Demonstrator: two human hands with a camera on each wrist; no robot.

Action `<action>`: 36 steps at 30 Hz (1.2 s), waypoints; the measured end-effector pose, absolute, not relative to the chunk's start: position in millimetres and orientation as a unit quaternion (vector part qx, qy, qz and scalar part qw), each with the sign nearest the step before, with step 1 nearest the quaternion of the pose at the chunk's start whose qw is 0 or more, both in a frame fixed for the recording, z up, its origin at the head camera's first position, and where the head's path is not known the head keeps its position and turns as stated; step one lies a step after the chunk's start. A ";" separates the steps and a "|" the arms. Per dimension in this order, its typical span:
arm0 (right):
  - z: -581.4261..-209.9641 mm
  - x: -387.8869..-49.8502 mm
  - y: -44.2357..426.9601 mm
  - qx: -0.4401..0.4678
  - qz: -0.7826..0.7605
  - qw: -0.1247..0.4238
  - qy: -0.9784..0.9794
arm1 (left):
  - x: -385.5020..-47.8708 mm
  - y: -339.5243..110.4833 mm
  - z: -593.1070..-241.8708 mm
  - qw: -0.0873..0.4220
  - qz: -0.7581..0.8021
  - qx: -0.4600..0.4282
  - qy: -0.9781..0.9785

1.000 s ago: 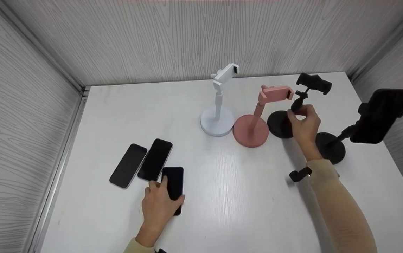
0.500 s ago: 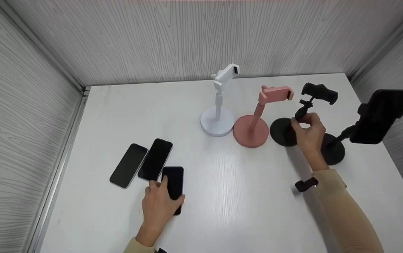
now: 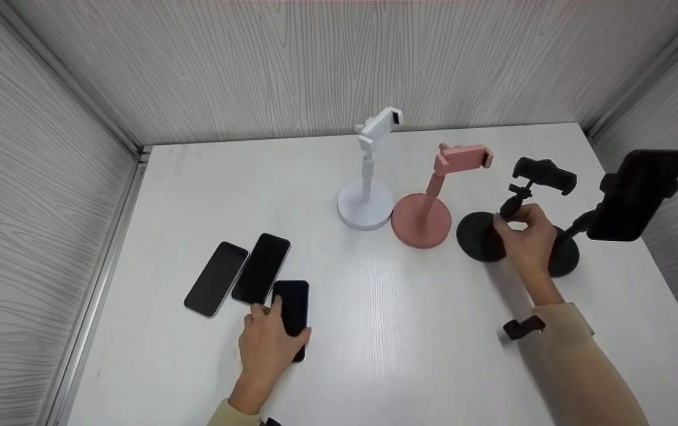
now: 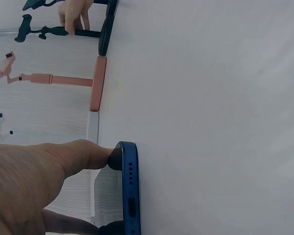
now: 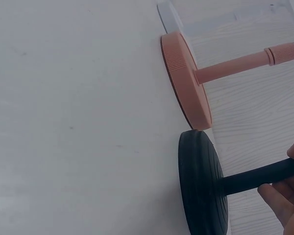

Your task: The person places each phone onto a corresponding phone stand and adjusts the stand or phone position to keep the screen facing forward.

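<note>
In the head view, my left hand [image 3: 268, 349] rests on a black phone [image 3: 296, 307] lying flat on the table. Its fingertips touch the screen, and the left wrist view shows the phone's blue edge [image 4: 131, 181] end-on. On the right, my right hand [image 3: 529, 242] pinches the stem of a black phone stand [image 3: 476, 236] between thumb and fingers. That stand's clamp [image 3: 545, 173] holds no phone. In the right wrist view, the round black base [image 5: 201, 186] is beside the pink stand's base [image 5: 183, 81]. My right hand partly covers the stem.
Two more phones, one [image 3: 216, 279] and another [image 3: 261, 269], lie left of the touched one. A white stand [image 3: 365, 204] and a pink stand [image 3: 422, 220] stand at the back. Far right, another black stand [image 3: 564, 260] carries a phone [image 3: 638, 195]. Walls bound the table.
My right hand has drawn the black stand toward the front and slightly right, away from the back edge. The left hand and its phone have stayed put.
</note>
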State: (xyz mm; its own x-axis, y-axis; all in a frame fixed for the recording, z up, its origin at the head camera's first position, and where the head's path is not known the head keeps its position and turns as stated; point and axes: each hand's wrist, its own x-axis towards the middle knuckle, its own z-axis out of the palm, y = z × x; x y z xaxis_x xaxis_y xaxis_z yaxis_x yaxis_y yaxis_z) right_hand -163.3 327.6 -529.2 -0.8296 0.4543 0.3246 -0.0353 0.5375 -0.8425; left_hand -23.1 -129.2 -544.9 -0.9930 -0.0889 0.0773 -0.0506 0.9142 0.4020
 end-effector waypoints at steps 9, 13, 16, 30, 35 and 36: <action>-527.0 -146.6 326.2 -0.104 0.467 0.270 -0.835 | -23.8 -129.8 -544.9 0.058 -0.204 0.028 -0.977; -524.8 -139.9 324.1 -0.085 0.472 0.272 -0.834 | -23.8 -129.7 -543.8 0.058 -0.204 0.028 -0.977; -524.4 -135.1 322.2 -0.074 0.476 0.270 -0.833 | -23.6 -129.5 -543.2 0.057 -0.203 0.028 -0.977; -526.7 -119.1 308.8 -0.050 0.504 0.244 -0.827 | -23.5 -129.0 -544.2 0.051 -0.205 0.028 -0.977; -528.4 -114.6 303.0 -0.024 0.507 0.227 -0.831 | -23.2 -129.5 -544.6 0.060 -0.203 0.020 -0.977; -528.1 -113.5 301.2 -0.019 0.507 0.224 -0.832 | -23.1 -129.4 -544.6 0.061 -0.203 0.020 -0.977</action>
State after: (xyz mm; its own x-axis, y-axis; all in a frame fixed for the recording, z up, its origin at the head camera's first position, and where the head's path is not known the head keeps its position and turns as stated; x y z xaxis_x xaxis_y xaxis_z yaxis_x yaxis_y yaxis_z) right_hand -113.5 301.2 -528.1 -0.8991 0.2589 0.3529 -0.1952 0.4845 -0.8527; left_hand -23.1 -129.4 -544.6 -0.9918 -0.0629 0.1114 -0.0133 0.9168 0.3992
